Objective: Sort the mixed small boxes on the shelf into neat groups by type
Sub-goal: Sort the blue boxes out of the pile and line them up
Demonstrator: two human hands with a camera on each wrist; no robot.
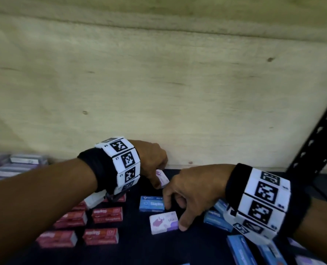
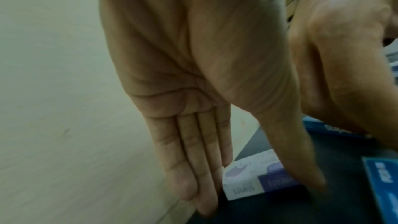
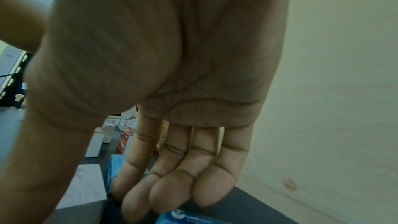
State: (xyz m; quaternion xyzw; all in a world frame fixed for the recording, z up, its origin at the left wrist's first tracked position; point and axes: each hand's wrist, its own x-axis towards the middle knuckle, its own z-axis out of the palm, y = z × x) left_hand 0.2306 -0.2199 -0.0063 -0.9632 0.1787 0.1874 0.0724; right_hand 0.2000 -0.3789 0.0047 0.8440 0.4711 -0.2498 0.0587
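The red boxes [image 1: 105,215] already lay grouped at left on the shelf [image 1: 132,249]. The left hand [image 1: 153,161] pinched a purple-white box [image 1: 162,177] by the back wall; the right hand [image 1: 193,190], fingers relaxed, touched another purple-white box [image 1: 163,222]. Blue boxes [image 1: 152,204] remained scattered.

Pale plywood back panel [image 1: 159,88] with knots and grain filling the far side, dark shelf surface [image 1: 136,251] along the near edge, black perforated metal upright [image 1: 315,142] leaning at right, dim light

Head camera looks down over both wrists at the shelf [image 1: 132,251]; each wrist camera peers close along its palm, both sharing the back wall [image 2: 53,91].
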